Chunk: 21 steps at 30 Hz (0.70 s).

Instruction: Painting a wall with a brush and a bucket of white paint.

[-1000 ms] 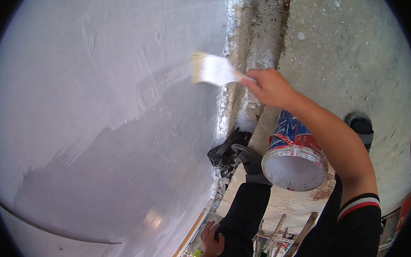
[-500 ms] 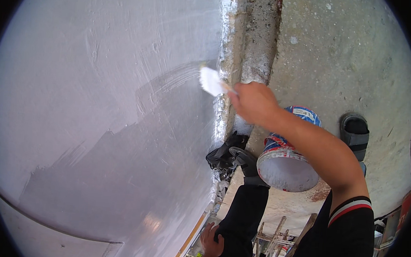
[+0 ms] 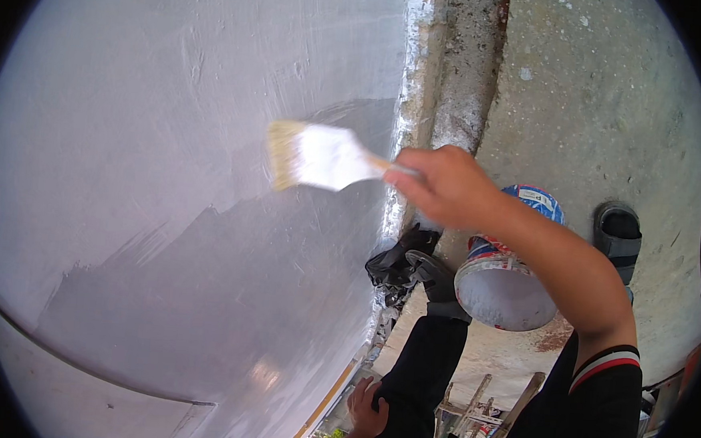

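My right hand point(image 3: 446, 186) grips the handle of a wide paintbrush point(image 3: 314, 156) loaded with white paint. Its bristles point left and press against the grey wall point(image 3: 166, 208), at the border between the whitish painted upper area and the darker lower patch. My left hand point(image 3: 367, 407) rests low against my dark trouser leg point(image 3: 422, 368), near the foot of the wall; its fingers look loosely curled and hold nothing that I can see.
A paint bucket point(image 3: 503, 280) with white paint stands on the concrete floor point(image 3: 598, 114) below my right arm. A sandalled foot point(image 3: 618, 235) sits to its right, a dark shoe point(image 3: 431, 272) by the wall. Wooden ladder rungs point(image 3: 475, 411) show at the bottom.
My right hand has swept the brush down and leftward across the wall, from near the wall's right edge to its middle. The left hand has stayed low.
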Motion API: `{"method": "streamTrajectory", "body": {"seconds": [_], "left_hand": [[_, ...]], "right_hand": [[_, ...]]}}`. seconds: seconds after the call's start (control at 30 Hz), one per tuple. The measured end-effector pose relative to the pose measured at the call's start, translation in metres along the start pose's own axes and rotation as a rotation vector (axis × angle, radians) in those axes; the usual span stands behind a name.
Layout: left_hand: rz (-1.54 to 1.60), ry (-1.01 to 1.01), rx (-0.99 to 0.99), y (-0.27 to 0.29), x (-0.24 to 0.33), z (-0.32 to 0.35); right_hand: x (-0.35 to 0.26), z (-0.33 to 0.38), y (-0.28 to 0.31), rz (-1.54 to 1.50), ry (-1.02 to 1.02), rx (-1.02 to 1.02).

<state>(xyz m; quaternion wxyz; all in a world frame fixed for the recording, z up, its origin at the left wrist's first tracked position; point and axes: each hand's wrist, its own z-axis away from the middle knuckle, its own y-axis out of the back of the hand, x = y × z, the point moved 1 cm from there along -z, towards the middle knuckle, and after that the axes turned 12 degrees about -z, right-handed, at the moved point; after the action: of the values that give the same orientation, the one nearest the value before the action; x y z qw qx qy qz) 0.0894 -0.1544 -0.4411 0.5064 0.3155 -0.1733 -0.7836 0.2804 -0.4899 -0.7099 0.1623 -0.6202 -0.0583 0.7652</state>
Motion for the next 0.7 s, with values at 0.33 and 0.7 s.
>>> {"method": "streamTrajectory", "body": {"seconds": [0.33,0.7], "left_hand": [[-0.017,0.002,-0.027,-0.004,0.001,0.006],[0.014,-0.041,0.043,-0.015,-0.002,0.012]], "right_hand": [[0.091,0.002,0.028,0.400,-0.286,0.139],[0.053,0.019,-0.019,0.343,-0.374,0.012]]}}
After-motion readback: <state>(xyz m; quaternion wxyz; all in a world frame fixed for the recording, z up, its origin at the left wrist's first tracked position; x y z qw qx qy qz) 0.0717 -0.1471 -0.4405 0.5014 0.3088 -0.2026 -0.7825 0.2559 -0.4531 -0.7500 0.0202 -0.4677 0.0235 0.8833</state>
